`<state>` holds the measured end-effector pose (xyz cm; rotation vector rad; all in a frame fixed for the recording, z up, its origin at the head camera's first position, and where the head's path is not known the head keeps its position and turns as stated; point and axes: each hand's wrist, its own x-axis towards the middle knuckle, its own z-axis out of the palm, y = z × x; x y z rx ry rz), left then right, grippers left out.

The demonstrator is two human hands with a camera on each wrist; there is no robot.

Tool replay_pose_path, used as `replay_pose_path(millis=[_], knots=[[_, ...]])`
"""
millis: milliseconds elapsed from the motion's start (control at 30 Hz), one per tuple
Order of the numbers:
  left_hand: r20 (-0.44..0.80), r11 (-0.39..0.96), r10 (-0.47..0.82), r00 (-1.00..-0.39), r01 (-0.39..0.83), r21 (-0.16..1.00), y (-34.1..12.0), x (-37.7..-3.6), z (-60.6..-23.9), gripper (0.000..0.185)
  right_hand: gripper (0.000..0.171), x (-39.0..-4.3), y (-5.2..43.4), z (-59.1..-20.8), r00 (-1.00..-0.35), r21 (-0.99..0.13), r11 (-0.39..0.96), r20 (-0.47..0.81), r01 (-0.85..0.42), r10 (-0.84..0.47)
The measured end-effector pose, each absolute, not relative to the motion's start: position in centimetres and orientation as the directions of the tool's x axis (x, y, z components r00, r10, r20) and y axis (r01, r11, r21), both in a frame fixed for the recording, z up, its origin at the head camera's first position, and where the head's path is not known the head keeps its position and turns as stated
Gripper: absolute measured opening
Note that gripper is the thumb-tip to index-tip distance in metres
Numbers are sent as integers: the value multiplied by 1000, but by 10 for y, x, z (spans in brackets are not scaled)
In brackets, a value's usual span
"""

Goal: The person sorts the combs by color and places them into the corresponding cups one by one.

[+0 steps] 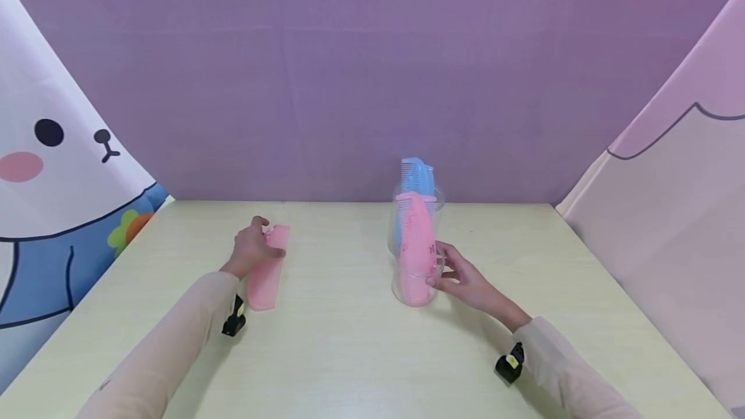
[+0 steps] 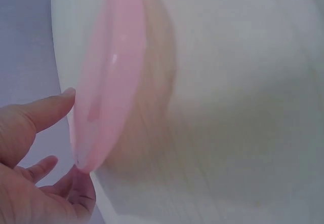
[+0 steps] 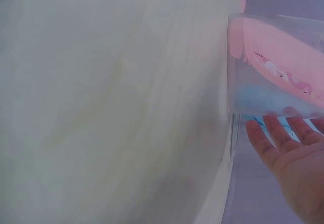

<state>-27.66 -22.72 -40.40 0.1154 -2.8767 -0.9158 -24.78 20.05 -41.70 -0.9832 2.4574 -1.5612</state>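
Observation:
A long, flat pink comb-like piece (image 1: 266,283) lies on the table at the left, its glossy curved edge (image 2: 116,77) showing in the left wrist view. My left hand (image 1: 253,251) spans its far part, thumb and fingers on opposite sides. To the right, a clear plastic cup (image 3: 240,82) holds a pink comb (image 1: 416,231) standing upright, with a small printed picture on its side. My right hand (image 1: 465,280) grips this cup from the right, thumb nearer me. Right behind it, a second clear cup (image 1: 394,238) holds a blue comb (image 1: 416,176).
The pale wooden table (image 1: 343,354) ends at a purple cloth backdrop (image 1: 349,83). Printed cloths hang along both sides, a cartoon animal cloth (image 1: 64,186) at left and a pink and pale one (image 1: 669,212) at right. Black wrist cameras sit at both sleeves.

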Motion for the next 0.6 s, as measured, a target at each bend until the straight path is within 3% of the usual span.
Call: replay_pose_path(millis=[600], knots=[[44, 745, -109, -993, -52, 665, -228, -283, -398, 67, 63, -247, 201, -417, -792, -835, 275, 273, -477, -546]])
